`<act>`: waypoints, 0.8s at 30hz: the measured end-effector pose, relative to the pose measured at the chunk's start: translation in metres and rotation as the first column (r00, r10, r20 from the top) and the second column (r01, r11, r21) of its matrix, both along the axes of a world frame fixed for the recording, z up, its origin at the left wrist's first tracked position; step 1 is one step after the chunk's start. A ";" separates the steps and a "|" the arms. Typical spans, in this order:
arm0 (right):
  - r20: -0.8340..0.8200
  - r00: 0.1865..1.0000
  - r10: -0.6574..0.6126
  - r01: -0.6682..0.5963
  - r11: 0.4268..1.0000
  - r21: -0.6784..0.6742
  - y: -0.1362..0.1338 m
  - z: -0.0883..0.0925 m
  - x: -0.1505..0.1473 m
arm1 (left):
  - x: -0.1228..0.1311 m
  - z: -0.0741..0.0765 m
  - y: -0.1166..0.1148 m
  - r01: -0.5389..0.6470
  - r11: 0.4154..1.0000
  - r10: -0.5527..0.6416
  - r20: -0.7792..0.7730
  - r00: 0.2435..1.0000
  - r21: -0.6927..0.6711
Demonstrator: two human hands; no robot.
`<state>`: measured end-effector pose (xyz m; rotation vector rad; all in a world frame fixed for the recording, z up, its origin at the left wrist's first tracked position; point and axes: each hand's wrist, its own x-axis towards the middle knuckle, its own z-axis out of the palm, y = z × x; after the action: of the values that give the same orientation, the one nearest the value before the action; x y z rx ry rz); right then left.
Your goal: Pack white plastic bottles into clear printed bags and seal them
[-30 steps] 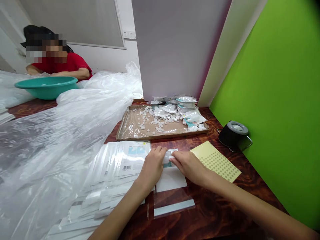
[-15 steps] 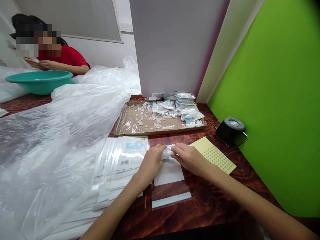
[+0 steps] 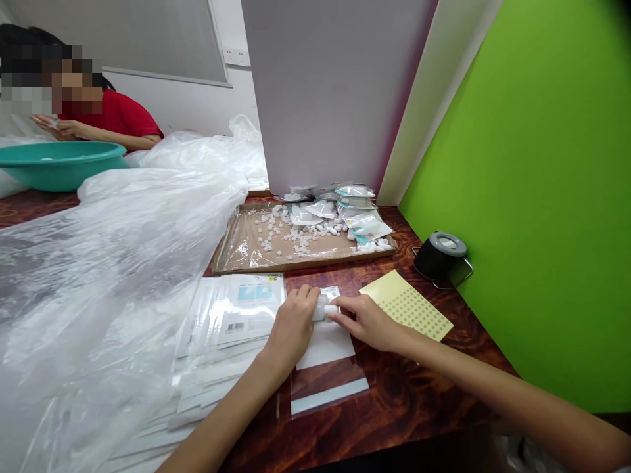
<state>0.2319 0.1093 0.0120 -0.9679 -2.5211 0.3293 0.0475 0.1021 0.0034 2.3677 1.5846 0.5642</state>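
The left hand point(image 3: 294, 320) grips a translucent piece point(image 3: 320, 308), the right hand point(image 3: 369, 320) pinches a white piece point(image 3: 330, 309); 1 bag point(image 3: 323, 376) lies flat, while filled packets point(image 3: 365, 226) already lie piled.

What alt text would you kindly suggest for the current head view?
A person's left hand and right hand hold small whitish pieces over a clear packet on a dark, wood-grained table. A stack of packets lies to the left, a yellow dotted sheet to the right, and a tray of white pieces beyond.
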 end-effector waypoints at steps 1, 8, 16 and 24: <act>-0.007 1.000 -0.010 0.010 1.000 0.028 0.000 -0.002 0.001 | 0.001 0.000 0.000 0.001 1.000 -0.001 0.002 1.000 -0.008; 0.024 0.995 0.101 -0.103 0.990 0.093 0.011 0.002 0.005 | 0.005 0.004 -0.001 0.009 0.999 -0.007 0.052 0.999 -0.051; -0.079 0.997 0.026 -0.030 0.999 -0.040 0.003 0.006 0.000 | 0.007 0.000 -0.004 -0.051 0.998 0.053 0.079 0.995 -0.033; -0.406 0.858 -0.314 0.297 0.949 -0.106 -0.009 0.029 0.005 | 0.014 0.017 -0.009 -0.130 0.990 0.144 0.364 0.920 -0.063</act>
<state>0.2365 0.1003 0.0407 -1.1542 -1.9441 0.4368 0.0612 0.0934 0.0206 1.9834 1.5740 0.9368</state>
